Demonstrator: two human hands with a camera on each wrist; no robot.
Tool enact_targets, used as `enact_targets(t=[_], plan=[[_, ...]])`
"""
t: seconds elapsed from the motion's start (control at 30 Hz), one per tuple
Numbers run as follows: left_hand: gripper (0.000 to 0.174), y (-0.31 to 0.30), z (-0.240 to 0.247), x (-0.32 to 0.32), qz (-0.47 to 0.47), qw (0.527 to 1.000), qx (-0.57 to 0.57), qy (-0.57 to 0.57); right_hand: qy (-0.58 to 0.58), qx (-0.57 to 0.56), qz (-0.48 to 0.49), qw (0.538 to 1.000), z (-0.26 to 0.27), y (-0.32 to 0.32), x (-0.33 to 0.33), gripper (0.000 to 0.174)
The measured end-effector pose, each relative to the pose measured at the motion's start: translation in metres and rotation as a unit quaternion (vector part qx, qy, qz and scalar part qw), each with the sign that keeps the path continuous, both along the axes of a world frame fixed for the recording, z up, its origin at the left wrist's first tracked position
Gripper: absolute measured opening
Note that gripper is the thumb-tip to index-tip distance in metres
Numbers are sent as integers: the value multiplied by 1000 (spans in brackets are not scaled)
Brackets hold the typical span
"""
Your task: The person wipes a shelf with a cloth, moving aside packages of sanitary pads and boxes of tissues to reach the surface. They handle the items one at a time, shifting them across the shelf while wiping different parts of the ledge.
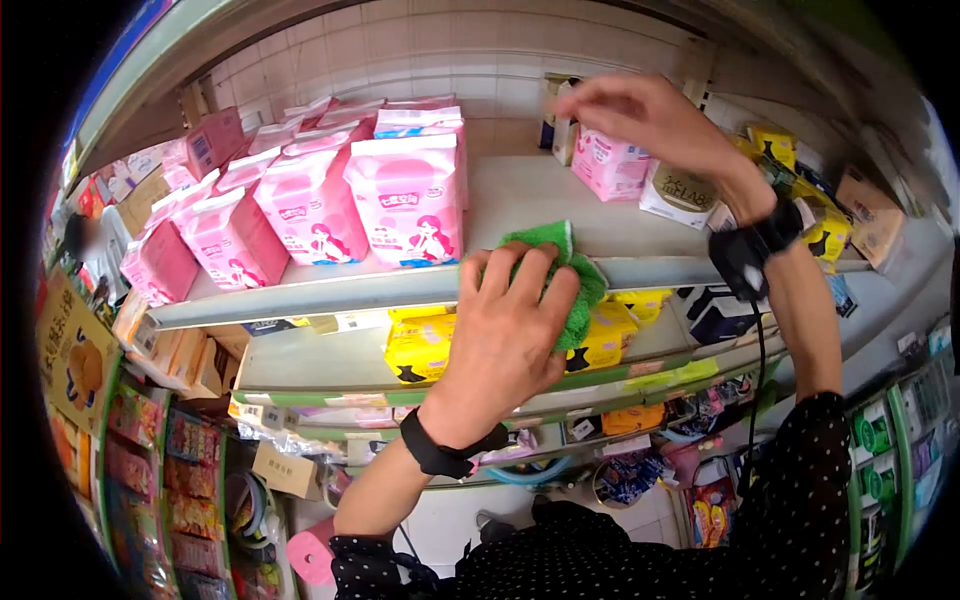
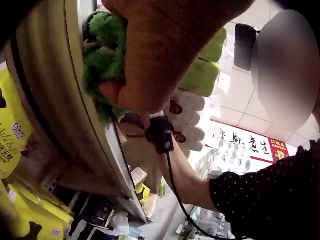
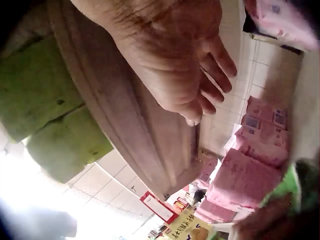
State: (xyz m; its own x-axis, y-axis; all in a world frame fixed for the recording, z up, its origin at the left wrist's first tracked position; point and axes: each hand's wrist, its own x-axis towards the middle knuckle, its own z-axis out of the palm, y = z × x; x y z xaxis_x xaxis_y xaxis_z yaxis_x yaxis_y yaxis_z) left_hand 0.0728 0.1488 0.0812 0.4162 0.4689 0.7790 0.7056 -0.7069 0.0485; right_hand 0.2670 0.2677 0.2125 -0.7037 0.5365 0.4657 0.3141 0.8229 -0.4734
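At the front lip of the upper shelf, my left hand (image 1: 510, 325) grips a green fluffy cloth (image 1: 578, 300). The left wrist view shows the cloth (image 2: 105, 55) bunched between thumb and fingers against the shelf edge. My right hand (image 1: 650, 120) is raised over the right part of that shelf, fingers extended and holding nothing. Just below it, a pink pack (image 1: 606, 168) stands beside a white box (image 1: 678, 195), both partly hidden by the hand and wrist. In the right wrist view the fingers of the right hand (image 3: 175, 65) hang apart from the packs.
Rows of pink packs (image 1: 405, 200) fill the upper shelf's left side. Yellow packs (image 1: 420, 347) sit on the shelf (image 1: 310, 362) below. More yellow packs (image 1: 825, 230) and a brown box (image 1: 868, 215) are at far right. Small goods line the lower shelves; a tiled wall (image 1: 420, 60) stands behind.
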Motion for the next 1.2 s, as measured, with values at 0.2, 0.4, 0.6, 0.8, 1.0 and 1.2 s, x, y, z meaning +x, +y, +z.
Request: enact_targets(t=[0.2,0.4,0.6,0.8,1.0,1.2], plan=[[51,-1,8,1,-2,1000,-4,8,-25,-107,-128,986,-51,-47,76,20],[48,-4,9,7,24,999,-28,12,-57,-8,-113,992,-83,-64,103,21],[42,-6,26,17,39,996,-78,-19,2,-62,-13,998,-77,-34,101,24],[29,3,50,22,35,953,-152,-258,-97,39,106,989,-91,-22,104,32],[33,35,91,53,105,973,-169,-115,-145,150,162,965,-104,-11,100,45],[49,78,102,67,222,820,-442,288,-117,179,190,958,-111,-1,101,46]])
